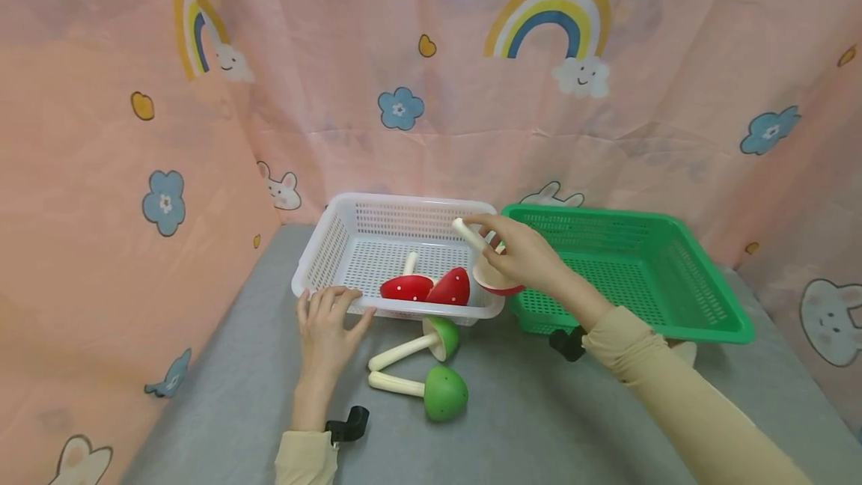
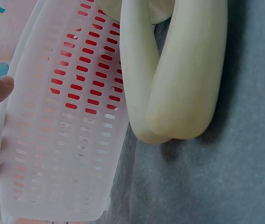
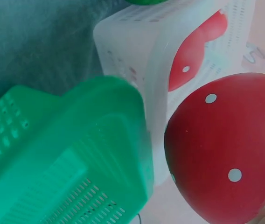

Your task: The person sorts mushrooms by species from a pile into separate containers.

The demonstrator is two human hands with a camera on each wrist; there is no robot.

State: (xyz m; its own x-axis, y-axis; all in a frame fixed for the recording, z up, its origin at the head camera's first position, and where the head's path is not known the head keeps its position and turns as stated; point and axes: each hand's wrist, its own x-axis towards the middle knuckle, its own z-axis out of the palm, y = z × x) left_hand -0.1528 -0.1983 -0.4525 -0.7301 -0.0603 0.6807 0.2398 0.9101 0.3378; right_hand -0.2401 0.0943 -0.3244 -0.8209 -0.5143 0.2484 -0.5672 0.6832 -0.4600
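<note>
My right hand (image 1: 525, 249) pinches a toy mushroom by its pale stem, cap downward, above the meeting rims of two baskets. Its red, white-dotted cap (image 3: 226, 149) fills much of the right wrist view. My left hand (image 1: 328, 328) holds the front rim of a white basket (image 1: 397, 310), fingers over the edge and thumb in front. Inside that basket lie two red toy mushrooms (image 1: 407, 288). Below the rim, two green-capped toy mushrooms (image 1: 446, 394) lie on the grey table, stems pointing left. Their thick stems (image 2: 188, 79) show close in the left wrist view.
A green basket (image 1: 730, 290) stands right of the white one, their rims close together. A pale object (image 1: 685, 352), partly hidden by my right sleeve, lies under the green basket's front edge. A pink printed curtain (image 1: 431, 163) hangs behind and at the sides.
</note>
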